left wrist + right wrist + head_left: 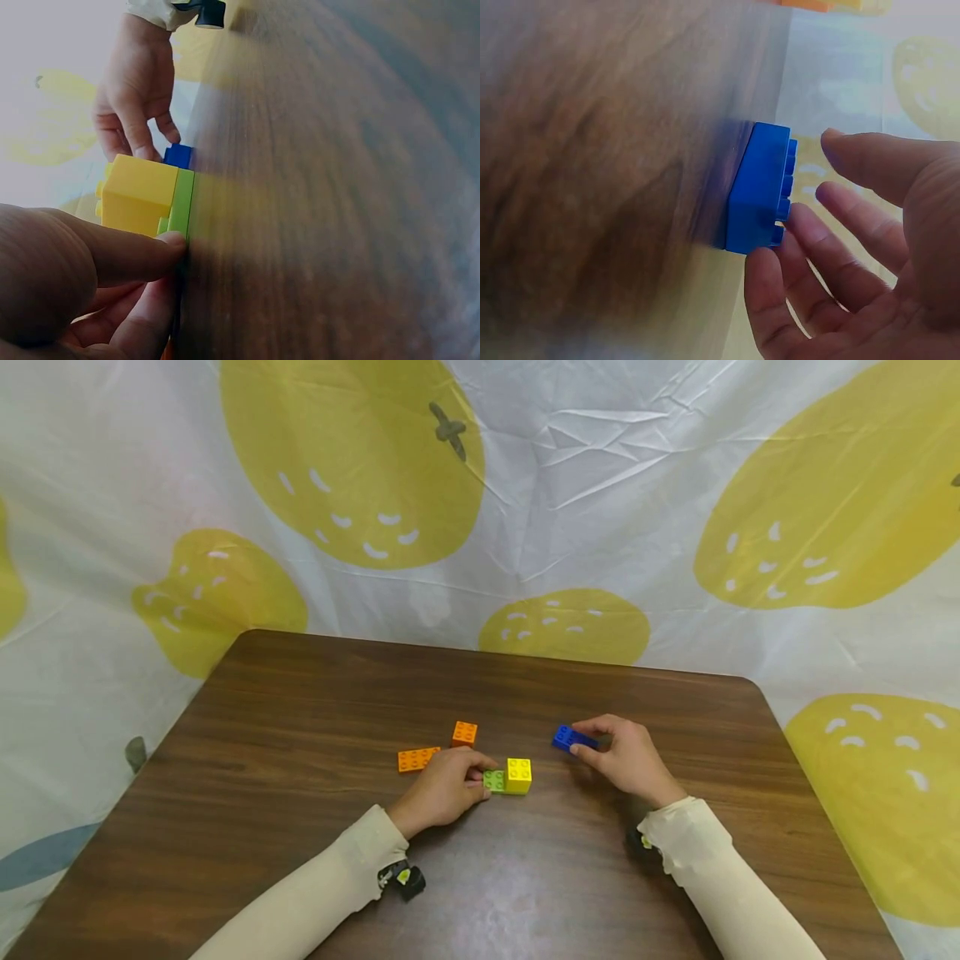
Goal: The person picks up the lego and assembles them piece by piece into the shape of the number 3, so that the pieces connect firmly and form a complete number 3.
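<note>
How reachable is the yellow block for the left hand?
Probably yes: the yellow block has an uncovered top; the left hand, pinching the green block beneath it, would likely have to let go first.

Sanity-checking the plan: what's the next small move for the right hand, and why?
I'd probably close the right hand on the rectangular blue plastic brick: the hand is at it, but in the right wrist view the thumb looks apart from it, so the grip seems incomplete. The left hand pinches the flat green plastic plate under the cubic yellow plastic brick.
</note>
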A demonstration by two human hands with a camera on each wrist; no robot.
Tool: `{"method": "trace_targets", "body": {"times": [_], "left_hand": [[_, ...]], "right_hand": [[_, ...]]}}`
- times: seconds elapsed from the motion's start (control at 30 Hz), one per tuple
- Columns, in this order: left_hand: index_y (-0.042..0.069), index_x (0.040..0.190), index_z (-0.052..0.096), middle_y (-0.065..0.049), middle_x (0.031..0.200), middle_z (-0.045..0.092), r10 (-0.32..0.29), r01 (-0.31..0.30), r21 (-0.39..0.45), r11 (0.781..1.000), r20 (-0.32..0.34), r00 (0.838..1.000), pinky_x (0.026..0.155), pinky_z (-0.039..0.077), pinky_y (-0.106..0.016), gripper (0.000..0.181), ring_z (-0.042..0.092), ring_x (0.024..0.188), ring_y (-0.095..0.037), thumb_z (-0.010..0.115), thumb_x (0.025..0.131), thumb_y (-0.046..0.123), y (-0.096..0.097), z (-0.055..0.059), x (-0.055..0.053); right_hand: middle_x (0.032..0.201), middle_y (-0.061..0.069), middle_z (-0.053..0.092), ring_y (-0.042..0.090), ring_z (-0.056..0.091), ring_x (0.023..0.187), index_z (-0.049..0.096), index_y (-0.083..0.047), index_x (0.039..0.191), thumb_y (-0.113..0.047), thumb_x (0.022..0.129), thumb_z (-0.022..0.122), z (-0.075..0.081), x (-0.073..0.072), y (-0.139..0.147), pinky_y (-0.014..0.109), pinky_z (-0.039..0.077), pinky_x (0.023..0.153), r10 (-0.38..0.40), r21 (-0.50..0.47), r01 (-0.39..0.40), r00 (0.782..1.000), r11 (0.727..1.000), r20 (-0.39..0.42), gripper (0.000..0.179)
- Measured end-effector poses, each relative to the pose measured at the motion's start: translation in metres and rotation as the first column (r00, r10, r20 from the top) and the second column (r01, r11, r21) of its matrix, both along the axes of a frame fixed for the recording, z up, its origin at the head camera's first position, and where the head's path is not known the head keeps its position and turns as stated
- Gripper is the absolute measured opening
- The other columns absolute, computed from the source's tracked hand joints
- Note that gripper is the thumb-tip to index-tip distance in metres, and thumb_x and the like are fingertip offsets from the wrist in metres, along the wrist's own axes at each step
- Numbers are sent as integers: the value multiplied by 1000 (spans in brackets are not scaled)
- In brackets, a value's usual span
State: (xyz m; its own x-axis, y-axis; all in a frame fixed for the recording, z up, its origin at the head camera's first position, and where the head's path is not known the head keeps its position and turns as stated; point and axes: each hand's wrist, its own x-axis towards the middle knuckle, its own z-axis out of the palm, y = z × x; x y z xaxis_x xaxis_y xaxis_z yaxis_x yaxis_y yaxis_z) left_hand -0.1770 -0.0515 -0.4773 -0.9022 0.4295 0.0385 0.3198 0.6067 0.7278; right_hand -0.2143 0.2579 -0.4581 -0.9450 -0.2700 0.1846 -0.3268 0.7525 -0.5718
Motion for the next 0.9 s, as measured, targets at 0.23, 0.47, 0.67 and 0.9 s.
{"method": "trace_targets", "body": {"times": [0.23,0.47,0.67,0.9], "left_hand": [[8,125,77,-5,116,74,1,-1,2,1000,20,1000,82,57,-29,34,63,93,-12,81,91,7,0,0,-1],[8,125,77,-5,116,74,1,-2,18,1000,44,999,82,57,-29,34,62,93,-12,81,91,7,-1,-1,-2],[8,124,77,-5,115,74,-1,0,30,1000,45,999,82,56,-28,34,62,93,-12,81,91,7,-2,-2,-2],[8,125,77,-3,112,74,2,-3,29,1000,57,998,82,55,-28,34,61,91,-11,81,91,7,-2,-1,-2]], "right_hand": [[124,16,76,39,70,118,77,-6,125,-20,93,83,-1,-2,2,58,55,102,-1,49,-1,1000,999,30,36],[123,18,76,38,70,115,76,-5,126,-18,90,84,-2,-2,5,56,56,98,-10,79,6,998,997,54,39],[123,19,76,37,70,112,76,-5,125,-17,90,82,-2,-3,6,56,56,97,-17,93,11,997,996,70,37],[123,19,76,38,71,113,77,-5,124,-15,91,81,-3,-3,7,57,56,96,-19,87,12,997,996,79,35]]}}
